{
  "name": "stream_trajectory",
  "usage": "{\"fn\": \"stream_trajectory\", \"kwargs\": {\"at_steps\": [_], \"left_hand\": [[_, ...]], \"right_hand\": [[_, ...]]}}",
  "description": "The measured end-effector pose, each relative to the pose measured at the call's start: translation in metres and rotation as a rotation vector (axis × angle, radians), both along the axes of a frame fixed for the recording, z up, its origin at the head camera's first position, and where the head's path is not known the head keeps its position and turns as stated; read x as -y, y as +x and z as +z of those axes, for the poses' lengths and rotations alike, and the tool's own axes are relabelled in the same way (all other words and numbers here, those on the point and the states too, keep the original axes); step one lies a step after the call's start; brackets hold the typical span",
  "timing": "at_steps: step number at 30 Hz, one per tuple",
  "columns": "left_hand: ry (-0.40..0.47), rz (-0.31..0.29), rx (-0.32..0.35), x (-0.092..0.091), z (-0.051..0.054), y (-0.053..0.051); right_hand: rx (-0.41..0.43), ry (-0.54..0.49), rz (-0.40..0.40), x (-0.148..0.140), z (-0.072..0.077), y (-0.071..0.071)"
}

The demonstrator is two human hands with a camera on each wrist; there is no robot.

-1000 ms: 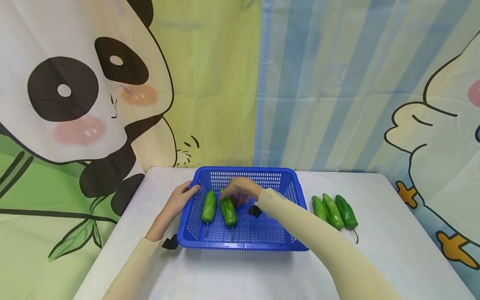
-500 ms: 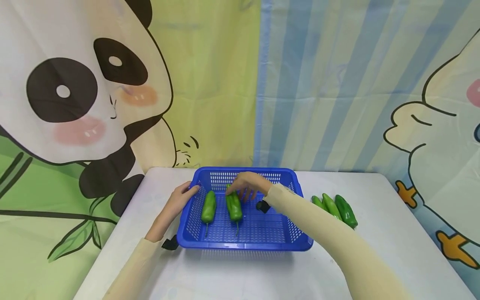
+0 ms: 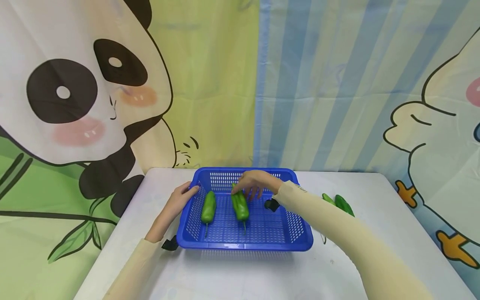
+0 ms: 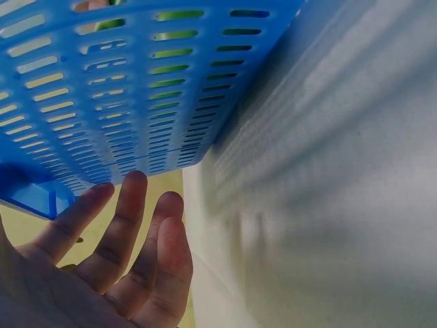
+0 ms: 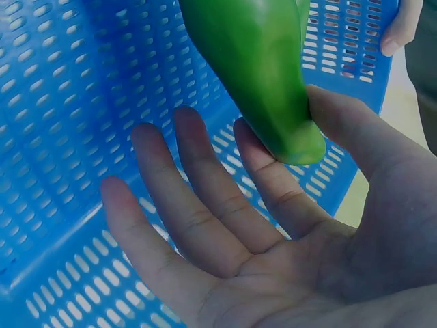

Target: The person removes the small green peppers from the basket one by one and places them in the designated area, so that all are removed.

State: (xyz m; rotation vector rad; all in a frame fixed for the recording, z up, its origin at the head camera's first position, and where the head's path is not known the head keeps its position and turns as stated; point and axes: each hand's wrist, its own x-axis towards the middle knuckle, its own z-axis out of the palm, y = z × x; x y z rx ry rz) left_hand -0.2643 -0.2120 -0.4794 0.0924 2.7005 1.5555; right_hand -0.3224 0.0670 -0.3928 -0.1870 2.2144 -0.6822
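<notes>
A blue perforated plastic basket (image 3: pixel 243 246) stands on the white table. My left hand (image 3: pixel 181 197) holds its left side near the far corner, thumb over the rim and fingers (image 4: pixel 124 225) along the outside. Inside, my right hand (image 3: pixel 259 181) pinches the tip of a green pepper (image 3: pixel 241 208) between thumb and index finger; its other fingers (image 5: pixel 160 160) spread loosely beside it. The pepper's stem points toward me. Another green pepper (image 3: pixel 208 208) lies to the left in the basket, apart from the pinched one.
On the table (image 3: pixel 369 233) right of the basket lie more green peppers (image 3: pixel 343 204), partly covered by my right sleeve (image 3: pixel 337 225). A printed curtain (image 3: pixel 210 104) with a panda hangs right behind the table.
My right hand has moved to the right inside the basket, drawing the pinched pepper away from the left one. The left hand has stayed on the rim.
</notes>
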Motion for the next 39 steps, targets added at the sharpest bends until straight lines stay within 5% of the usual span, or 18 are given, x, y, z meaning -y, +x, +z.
{"fn": "stream_trajectory", "kwargs": {"at_steps": [22, 39], "left_hand": [[0.038, -0.039, 0.023, 0.002, 0.000, -0.002], [0.033, -0.012, 0.006, 0.000, 0.001, 0.001]], "right_hand": [[0.012, -0.020, 0.008, -0.053, 0.028, -0.003], [0.011, -0.046, 0.033, -0.092, 0.056, 0.001]]}}
